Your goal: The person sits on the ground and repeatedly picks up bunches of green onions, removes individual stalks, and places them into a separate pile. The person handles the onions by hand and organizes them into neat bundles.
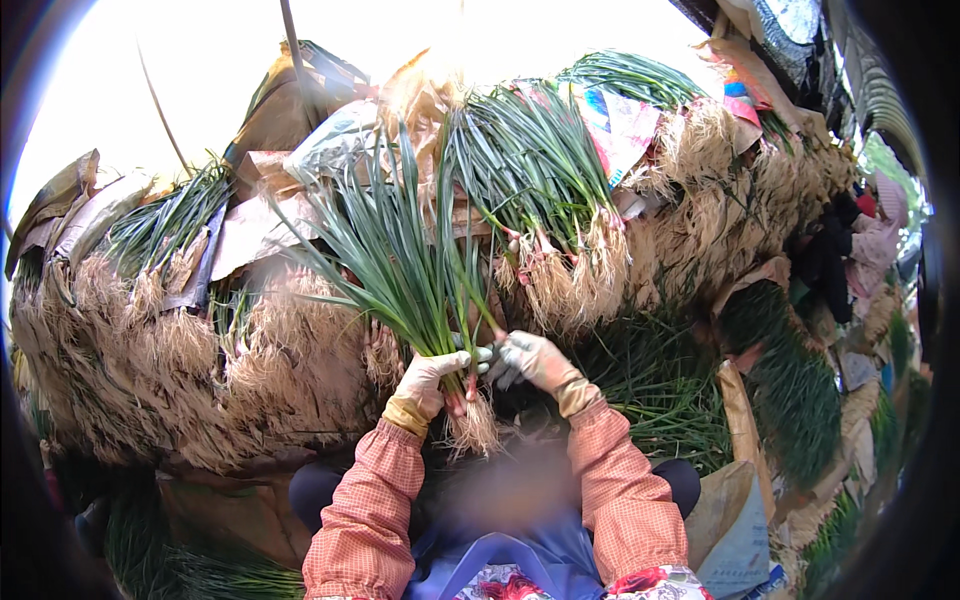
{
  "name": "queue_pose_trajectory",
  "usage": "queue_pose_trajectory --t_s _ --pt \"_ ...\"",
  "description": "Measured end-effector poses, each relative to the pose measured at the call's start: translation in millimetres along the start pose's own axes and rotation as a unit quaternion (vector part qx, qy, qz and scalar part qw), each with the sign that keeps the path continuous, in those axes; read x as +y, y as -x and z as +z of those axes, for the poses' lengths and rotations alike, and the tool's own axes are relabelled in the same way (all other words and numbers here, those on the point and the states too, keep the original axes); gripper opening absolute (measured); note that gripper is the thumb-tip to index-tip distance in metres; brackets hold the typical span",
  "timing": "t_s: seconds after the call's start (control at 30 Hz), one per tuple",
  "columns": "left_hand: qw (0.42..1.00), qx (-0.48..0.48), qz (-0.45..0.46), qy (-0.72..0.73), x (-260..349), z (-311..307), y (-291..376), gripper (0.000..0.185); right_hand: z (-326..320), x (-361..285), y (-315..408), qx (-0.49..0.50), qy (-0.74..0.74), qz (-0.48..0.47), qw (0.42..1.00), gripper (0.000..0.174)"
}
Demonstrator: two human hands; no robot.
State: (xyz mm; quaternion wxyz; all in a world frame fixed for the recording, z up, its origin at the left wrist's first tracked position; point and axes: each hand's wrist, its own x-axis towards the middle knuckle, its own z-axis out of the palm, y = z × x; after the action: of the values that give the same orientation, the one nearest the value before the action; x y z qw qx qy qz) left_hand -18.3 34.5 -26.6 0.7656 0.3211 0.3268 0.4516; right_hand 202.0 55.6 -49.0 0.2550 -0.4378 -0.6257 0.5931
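Note:
My left hand (427, 381), in a pale work glove, grips a bunch of green garlic (401, 292) just above its bulbs. The long flat leaves spread up and away from me, and the pale roots (475, 427) hang below the fist. Close beside it on the right, my gloved right hand (534, 363) pinches the reddish base of a single green garlic stalk (474, 298). Its leaves run up alongside the bunch. Straight ahead, a loose heap of green garlic (544, 187) lies on top of the stack, roots towards me.
A long stack of root ends (300, 382) forms a wall before me. Sacking (262, 229) partly covers it. More leaves (667, 390) lie low on my right, beside a paper sack (731, 517). A person in pink (874, 240) is at the far right.

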Motion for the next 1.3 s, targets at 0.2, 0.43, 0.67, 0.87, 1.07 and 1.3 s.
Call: queue_pose_trajectory --t_s 0.2,0.43,0.67,0.87,1.07,1.3 --pt "0.998 0.020 0.014 0.063 -21 6 13 0.032 33 -35 -32 0.102 -0.095 0.004 0.990 0.030" --pt "0.997 0.058 -0.008 0.060 -33 -15 24 0.035 63 -40 -27 0.204 -0.138 -0.041 0.968 0.024" --pt "0.995 0.075 -0.002 0.058 -53 6 27 0.025 64 -37 -23 0.267 0.112 -0.021 0.957 0.024" --pt "0.992 0.100 0.041 0.058 -44 27 30 0.028 72 -11 -23 0.221 -0.500 -0.080 0.833 0.031" --pt "0.989 0.104 0.042 0.100 -42 33 22 0.030 40 -39 -32 0.141 -0.576 -0.103 0.798 0.040" --pt "0.983 0.107 0.128 0.074 6 42 37 0.037 -35 -57 -29 0.248 -0.415 -0.162 0.860 0.034"
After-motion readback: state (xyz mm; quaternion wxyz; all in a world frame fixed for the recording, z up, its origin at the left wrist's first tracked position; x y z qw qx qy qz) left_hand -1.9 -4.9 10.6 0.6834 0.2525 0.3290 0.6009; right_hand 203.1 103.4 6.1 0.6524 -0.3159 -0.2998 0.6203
